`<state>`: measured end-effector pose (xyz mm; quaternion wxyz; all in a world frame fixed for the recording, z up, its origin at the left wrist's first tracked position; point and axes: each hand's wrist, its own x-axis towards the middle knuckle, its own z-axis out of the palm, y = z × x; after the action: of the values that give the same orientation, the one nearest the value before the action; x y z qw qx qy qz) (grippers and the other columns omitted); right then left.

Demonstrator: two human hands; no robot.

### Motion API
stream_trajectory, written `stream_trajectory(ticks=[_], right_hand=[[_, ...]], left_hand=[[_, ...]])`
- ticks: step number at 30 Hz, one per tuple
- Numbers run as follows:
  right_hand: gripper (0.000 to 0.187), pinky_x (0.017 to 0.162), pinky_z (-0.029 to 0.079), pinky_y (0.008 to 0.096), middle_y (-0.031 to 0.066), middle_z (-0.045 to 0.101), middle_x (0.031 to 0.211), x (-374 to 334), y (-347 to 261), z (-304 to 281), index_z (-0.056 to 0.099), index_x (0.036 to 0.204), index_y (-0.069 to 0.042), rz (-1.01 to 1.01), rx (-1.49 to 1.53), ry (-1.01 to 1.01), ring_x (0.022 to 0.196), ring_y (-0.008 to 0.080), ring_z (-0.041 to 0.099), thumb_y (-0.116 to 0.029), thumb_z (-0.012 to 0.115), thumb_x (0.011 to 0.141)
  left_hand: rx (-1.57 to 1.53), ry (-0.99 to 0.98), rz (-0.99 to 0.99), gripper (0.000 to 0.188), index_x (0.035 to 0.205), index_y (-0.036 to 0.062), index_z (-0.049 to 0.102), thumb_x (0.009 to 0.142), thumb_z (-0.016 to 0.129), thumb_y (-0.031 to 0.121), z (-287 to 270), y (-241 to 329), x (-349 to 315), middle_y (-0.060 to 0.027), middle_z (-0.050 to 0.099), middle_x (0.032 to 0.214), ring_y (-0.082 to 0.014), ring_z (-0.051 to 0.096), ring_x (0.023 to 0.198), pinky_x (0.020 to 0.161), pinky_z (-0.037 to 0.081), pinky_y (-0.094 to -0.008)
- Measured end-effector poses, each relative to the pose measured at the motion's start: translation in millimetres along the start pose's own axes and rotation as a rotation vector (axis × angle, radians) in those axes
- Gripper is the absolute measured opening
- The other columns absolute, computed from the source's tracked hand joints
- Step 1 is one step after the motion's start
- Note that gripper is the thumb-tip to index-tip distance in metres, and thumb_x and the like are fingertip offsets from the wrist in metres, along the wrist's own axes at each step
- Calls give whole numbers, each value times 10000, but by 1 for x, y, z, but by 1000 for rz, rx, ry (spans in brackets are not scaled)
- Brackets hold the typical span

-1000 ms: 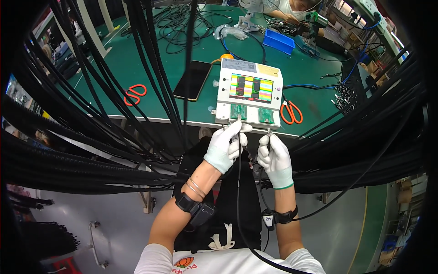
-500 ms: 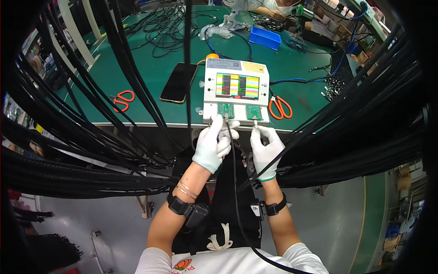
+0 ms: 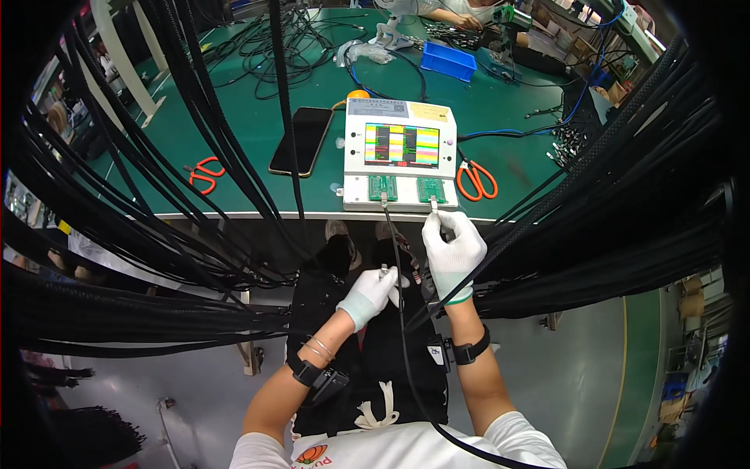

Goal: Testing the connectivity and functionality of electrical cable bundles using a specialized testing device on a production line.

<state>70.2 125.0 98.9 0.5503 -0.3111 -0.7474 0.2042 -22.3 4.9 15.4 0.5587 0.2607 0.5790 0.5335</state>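
A white cable tester [image 3: 400, 178] with a lit colour screen stands at the table's front edge, two green circuit boards on its front ledge. One cable plug [image 3: 383, 198] sits at the left board, and its black cable [image 3: 397, 254] hangs down past my lap. My gloved right hand [image 3: 455, 248] pinches another cable plug [image 3: 434, 205] at the lower edge of the right board [image 3: 430, 189]. Below the table edge, over my lap, my gloved left hand [image 3: 369, 295] is closed round a small cable plug whose silvery tip [image 3: 383, 270] sticks up from the fingers.
Black cables [image 3: 226, 156] hang in thick bunches on both sides. On the green table [image 3: 234, 129] lie a phone [image 3: 303, 141], orange-handled scissors [image 3: 476, 181], smaller orange-handled snips [image 3: 205, 175], a blue tray [image 3: 448, 62] and loose cables. A co-worker's hand [image 3: 464, 21] shows at the far side.
My left hand has drawn back from the tester toward my lap. My right hand stays at the right board. The tester's screen shows a different colour pattern.
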Motion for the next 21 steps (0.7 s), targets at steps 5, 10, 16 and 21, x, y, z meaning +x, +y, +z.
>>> stream_trajectory(ticks=[5,10,16,21], right_hand=[[88,551,481,350,124,600,650,4,0,2,676,818,5,-35,-19,7,567,275,608,-15,746,768],[82,577,497,367,118,624,683,13,-12,-5,675,825,-37,98,-119,-137,608,310,628,-103,724,814],[180,643,539,340,100,692,852,60,-95,-92,741,967,-84,-416,-324,-196,722,251,670,-105,785,794],[198,597,518,357,73,623,743,166,-187,-192,665,998,-82,-1029,-664,583,693,231,647,-175,737,839]], left_hand=[[509,-305,-14,384,1157,0,655,1023,453,298,18,-10,-8,-107,717,764,-226,684,749,786,522,-333],[767,-589,109,462,1257,0,602,807,529,74,67,-21,-28,-227,701,853,-358,698,786,763,547,-425],[33,-55,627,459,1428,21,460,989,491,150,52,27,-56,-162,697,870,-235,627,697,649,501,-325],[-945,119,615,389,1353,-21,525,1061,395,201,-45,93,-76,-94,676,830,-27,272,360,308,218,-197]])
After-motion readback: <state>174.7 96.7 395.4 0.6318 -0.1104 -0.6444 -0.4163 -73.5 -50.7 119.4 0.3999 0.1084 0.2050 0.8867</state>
